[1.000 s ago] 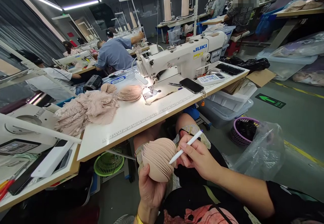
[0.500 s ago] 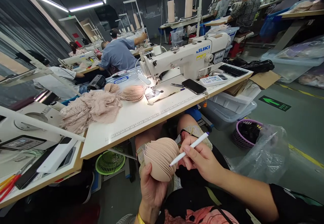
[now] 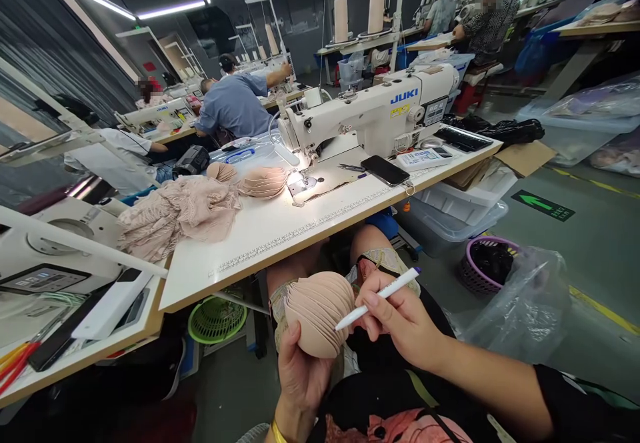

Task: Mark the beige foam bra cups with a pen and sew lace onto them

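Nearest, over the lap, the left hand cups a stack of foam cups from below, its grip curled round the stack's near side. The right hand pinches a white pen between thumb and fingers, tip touching the stack's right edge. To do this well, I judge, the stack should be held still and fanned evenly, so the tip meets one edge at a time.

Under the bench, a green basket stands on the floor at left; its contents are hidden. At right, a clear bag looks empty, though that is hard to tell. Beyond it a purple basket holds dark scraps, and stacked clear bins sit under the bench's right end. On the bench lie lace, more cups, a phone and the sewing machine.
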{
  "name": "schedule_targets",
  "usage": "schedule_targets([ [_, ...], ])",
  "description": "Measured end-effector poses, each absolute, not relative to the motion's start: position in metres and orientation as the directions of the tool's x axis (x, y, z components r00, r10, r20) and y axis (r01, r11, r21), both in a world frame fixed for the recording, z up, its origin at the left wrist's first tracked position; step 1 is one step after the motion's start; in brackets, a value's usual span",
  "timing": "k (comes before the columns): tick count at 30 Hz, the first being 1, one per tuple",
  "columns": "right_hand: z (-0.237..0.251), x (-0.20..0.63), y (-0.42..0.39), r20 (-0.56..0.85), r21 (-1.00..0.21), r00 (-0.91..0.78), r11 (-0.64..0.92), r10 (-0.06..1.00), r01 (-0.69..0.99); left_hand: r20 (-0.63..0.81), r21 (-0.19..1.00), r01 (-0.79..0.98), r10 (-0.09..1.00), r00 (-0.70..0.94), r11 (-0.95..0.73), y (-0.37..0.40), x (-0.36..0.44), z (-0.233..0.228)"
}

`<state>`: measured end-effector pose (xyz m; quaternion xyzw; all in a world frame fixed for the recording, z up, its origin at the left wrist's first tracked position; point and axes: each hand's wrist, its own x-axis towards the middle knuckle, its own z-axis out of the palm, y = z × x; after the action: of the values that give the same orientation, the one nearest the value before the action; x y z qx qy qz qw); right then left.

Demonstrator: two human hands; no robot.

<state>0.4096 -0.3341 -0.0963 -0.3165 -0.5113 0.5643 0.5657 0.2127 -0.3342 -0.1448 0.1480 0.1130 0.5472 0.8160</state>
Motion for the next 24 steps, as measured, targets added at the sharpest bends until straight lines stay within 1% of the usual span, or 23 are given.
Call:
schedule_targets([
  [3,-0.101,0.412,-0.337,0.256,-0.927,-0.118,0.210,0.959,-0.310,-0.065,0.383,-0.855,0.933,0.354,0.351,-0.335,0.211,-0.147],
  [5,-0.104,0.413,-0.340,0.347,-0.918,-0.096,0.317,0.933,-0.237,-0.083,0.387,-0.860,0.941,0.328,0.334,-0.335,0.211,-0.148],
  [7,-0.108,0.414,-0.343,0.488,-0.871,-0.103,0.475,0.867,-0.126,-0.097,0.393,-0.866,0.951,0.295,0.309,-0.335,0.213,-0.148],
  [9,-0.110,0.414,-0.345,0.615,-0.786,-0.129,0.617,0.778,-0.026,-0.107,0.403,-0.870,0.959,0.264,0.284,-0.335,0.214,-0.146],
  [12,-0.113,0.411,-0.346,0.703,-0.699,-0.159,0.715,0.693,0.021,-0.107,0.408,-0.877,0.967,0.229,0.253,-0.336,0.216,-0.143],
  [14,-0.115,0.409,-0.346,0.700,-0.703,-0.154,0.711,0.697,0.019,-0.110,0.408,-0.882,0.972,0.208,0.235,-0.336,0.215,-0.142],
  [17,-0.117,0.406,-0.348,0.646,-0.759,-0.115,0.651,0.754,-0.001,-0.119,0.406,-0.888,0.976,0.181,0.214,-0.336,0.214,-0.144],
  [22,-0.117,0.405,-0.353,0.616,-0.784,-0.149,0.621,0.773,-0.021,-0.096,0.405,-0.884,0.972,0.215,0.235,-0.334,0.212,-0.148],
  [24,-0.115,0.404,-0.354,0.567,-0.822,-0.142,0.569,0.811,-0.032,-0.113,0.410,-0.880,0.970,0.214,0.242,-0.334,0.211,-0.148],
])
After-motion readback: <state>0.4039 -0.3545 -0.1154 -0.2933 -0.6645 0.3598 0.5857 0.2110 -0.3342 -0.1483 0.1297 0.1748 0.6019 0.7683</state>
